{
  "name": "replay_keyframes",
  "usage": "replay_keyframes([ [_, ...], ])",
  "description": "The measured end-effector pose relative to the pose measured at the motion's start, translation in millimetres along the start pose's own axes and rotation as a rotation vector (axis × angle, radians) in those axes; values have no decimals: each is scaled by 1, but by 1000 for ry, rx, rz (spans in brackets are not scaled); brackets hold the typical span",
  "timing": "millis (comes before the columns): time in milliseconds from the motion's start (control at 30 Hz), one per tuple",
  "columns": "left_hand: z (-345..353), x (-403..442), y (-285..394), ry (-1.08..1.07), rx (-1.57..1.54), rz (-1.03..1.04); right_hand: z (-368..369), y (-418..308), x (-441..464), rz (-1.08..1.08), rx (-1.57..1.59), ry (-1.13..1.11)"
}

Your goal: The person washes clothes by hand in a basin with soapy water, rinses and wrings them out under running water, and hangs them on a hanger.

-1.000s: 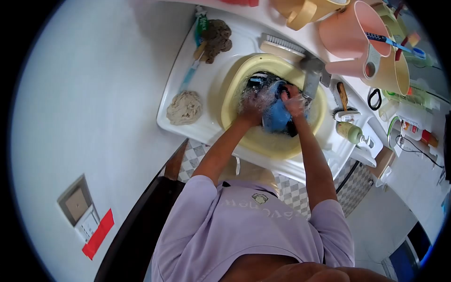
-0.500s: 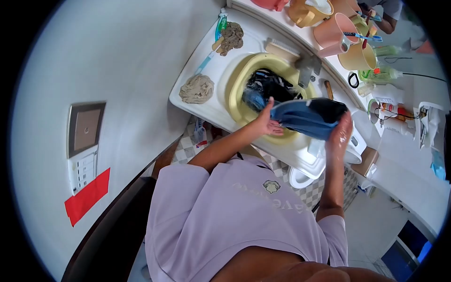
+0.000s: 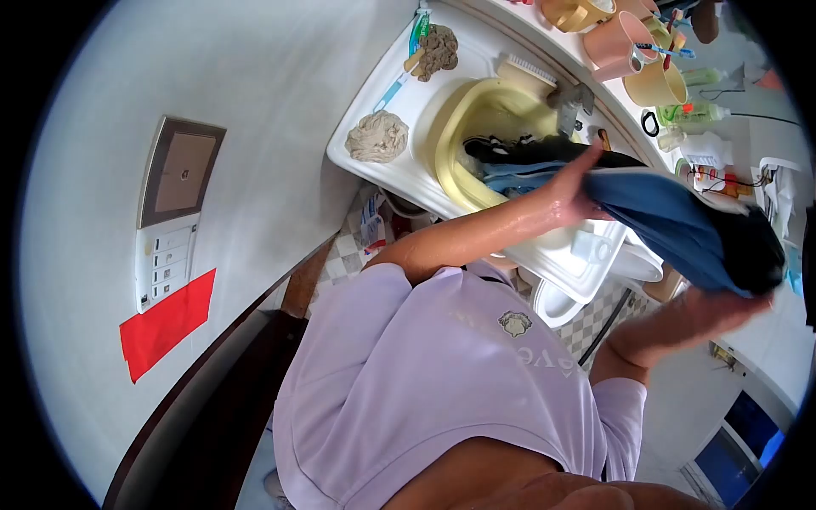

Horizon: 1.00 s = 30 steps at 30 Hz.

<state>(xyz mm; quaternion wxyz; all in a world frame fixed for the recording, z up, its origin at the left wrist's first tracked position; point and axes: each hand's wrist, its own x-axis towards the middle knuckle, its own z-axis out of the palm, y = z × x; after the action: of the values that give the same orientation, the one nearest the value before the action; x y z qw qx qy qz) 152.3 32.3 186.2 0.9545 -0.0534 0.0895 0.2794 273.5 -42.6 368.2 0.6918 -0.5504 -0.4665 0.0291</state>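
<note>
A wet blue and black garment (image 3: pixel 667 217) stretches from the yellow basin (image 3: pixel 445 157) up to the right. Its lower end, dark with white stripes, lies in the water in the basin. My left hand (image 3: pixel 580 191) grips the cloth midway, thumb uppermost. Farther right, my right hand (image 3: pixel 729 311) holds the far black end, raised beyond the sink's edge; it is somewhat blurred. The basin stands in a white sink (image 3: pixel 425 183) under a grey faucet (image 3: pixel 571 106).
On the sink's left ledge lie a crumpled beige cloth (image 3: pixel 377 137), a brown cloth (image 3: pixel 438 53), a toothpaste tube (image 3: pixel 419 34) and a blue-handled brush (image 3: pixel 393 89). A scrub brush (image 3: pixel 527 75) sits behind the basin. Cups (image 3: pixel 614 41) and bottles (image 3: pixel 695 112) line the shelf.
Both hands have moved right, drawing the garment farther out of the basin. The cloth is now stretched longer, and the right hand is lower and farther away. The view has shifted slightly.
</note>
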Motion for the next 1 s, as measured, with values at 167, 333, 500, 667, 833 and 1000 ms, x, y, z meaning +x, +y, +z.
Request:
replay_keyframes([
  [167,-37,-21,5,223,-61,-120,35,88,-43,70,-399,-454],
  [333,-123,0,-9,-158,-132,117,59,150,-137,-15,-97,-846],
  [500,-123,-20,-1,-37,-315,45,49,121,-151,132,-23,-951],
  [667,-121,-3,6,99,-329,153,6,194,-193,1149,801,-316],
  [833,-105,-26,-14,33,-269,128,29,247,-250,1531,1641,-438],
  [1000,-123,-42,-8,-96,-673,-139,46,269,-236,1315,2047,-595],
])
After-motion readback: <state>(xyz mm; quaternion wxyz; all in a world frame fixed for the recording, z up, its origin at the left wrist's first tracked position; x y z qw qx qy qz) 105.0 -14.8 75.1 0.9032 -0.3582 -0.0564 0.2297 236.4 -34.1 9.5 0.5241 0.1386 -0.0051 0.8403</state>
